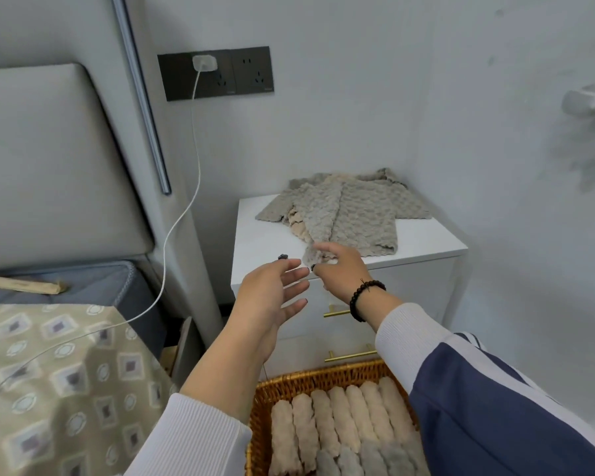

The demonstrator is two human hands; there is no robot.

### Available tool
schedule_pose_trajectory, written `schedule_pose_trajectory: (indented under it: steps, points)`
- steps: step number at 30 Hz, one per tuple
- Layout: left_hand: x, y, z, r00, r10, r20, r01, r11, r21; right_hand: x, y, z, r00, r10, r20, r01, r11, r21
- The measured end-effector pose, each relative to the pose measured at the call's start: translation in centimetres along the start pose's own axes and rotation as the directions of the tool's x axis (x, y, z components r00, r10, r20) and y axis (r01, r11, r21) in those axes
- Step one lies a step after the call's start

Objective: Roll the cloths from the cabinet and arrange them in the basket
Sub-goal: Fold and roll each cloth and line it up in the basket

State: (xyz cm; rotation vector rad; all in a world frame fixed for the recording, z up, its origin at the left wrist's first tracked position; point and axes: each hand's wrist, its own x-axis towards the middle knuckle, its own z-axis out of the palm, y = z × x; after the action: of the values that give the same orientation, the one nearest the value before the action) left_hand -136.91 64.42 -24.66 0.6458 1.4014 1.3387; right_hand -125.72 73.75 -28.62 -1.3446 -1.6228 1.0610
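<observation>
We see the right hand (340, 267) at the near edge of the cabinet (426, 242), thumb and fingers pinching the near corner of a grey cloth (327, 214) that trails back onto the cloth pile (368, 214). A dark bead bracelet (364, 298) sits on that wrist. The left hand (272, 293) hovers just beside it, palm turned inward, fingers straight and spread, holding nothing. The pile lies flat on the cabinet top, grey pieces over a beige one, pushed toward the wall corner. A small dark object (282, 257) rests near the cabinet's front left edge; we cannot tell what it is. Two brass handles (351, 355) show on the drawer fronts. Below the arms sits the wicker basket (323, 376), holding beige rolls (340, 420) in a row with grey rolls (368, 456) nearer us. To the left, a white cable (172, 228) runs from a wall socket (217, 73) down across the bed (49, 372).
</observation>
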Motion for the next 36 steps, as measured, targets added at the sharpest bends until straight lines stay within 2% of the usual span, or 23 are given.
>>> schedule_pose_trajectory:
  steps: [3, 6, 10, 12, 17, 21, 26, 30, 33, 36]
  points:
    - [0.4, 0.5, -0.2, 1.000, 0.014, -0.014, -0.014, 1.000, 0.017, 1.3, 0.5, 1.0, 0.996, 0.087, 0.030, -0.087, 0.996, 0.001]
    - [0.7, 0.7, -0.6, 1.000, 0.024, -0.010, -0.024, 0.999, 0.030, 1.8, 0.6, 1.7, 0.993, 0.118, -0.001, -0.118, 0.991, -0.063]
    - [0.8, 0.7, -1.1, 1.000, 0.029, 0.001, -0.029, 0.999, 0.047, 1.3, 0.1, 1.9, 0.991, 0.054, -0.123, -0.066, 0.993, -0.096]
    - [0.7, 0.7, -1.1, 1.000, 0.024, -0.004, -0.024, 0.998, 0.052, 0.7, -0.7, 1.4, 0.992, 0.000, -0.126, -0.013, 0.995, -0.096]
    - [0.0, 0.0, -0.8, 1.000, -0.020, -0.014, 0.021, 0.997, 0.077, -2.7, -2.8, -0.7, 0.993, -0.104, -0.060, 0.105, 0.994, 0.011]
    - [-0.5, -0.5, -0.5, 0.998, -0.070, 0.002, 0.069, 0.996, 0.060, -7.2, -3.4, -2.9, 0.992, -0.104, 0.070, 0.102, 0.994, 0.038]
    - [-1.0, -1.6, 0.0, 0.980, -0.176, 0.095, 0.179, 0.983, -0.028, -11.1, -3.2, -4.9, 0.958, -0.131, 0.255, 0.133, 0.991, 0.011]
    - [-1.3, -2.3, 0.2, 0.956, -0.210, 0.205, 0.233, 0.968, -0.096, -13.3, -2.5, -5.2, 0.910, -0.133, 0.394, 0.156, 0.988, -0.025]
    - [-1.1, -3.0, 0.7, 0.968, -0.211, 0.135, 0.222, 0.973, -0.070, -13.9, -1.7, -5.1, 0.893, -0.114, 0.436, 0.172, 0.980, -0.096]
    - [-0.7, -3.7, 1.0, 0.991, -0.122, 0.057, 0.122, 0.992, 0.005, -13.4, -1.2, -6.1, 0.901, -0.084, 0.425, 0.160, 0.976, -0.146]
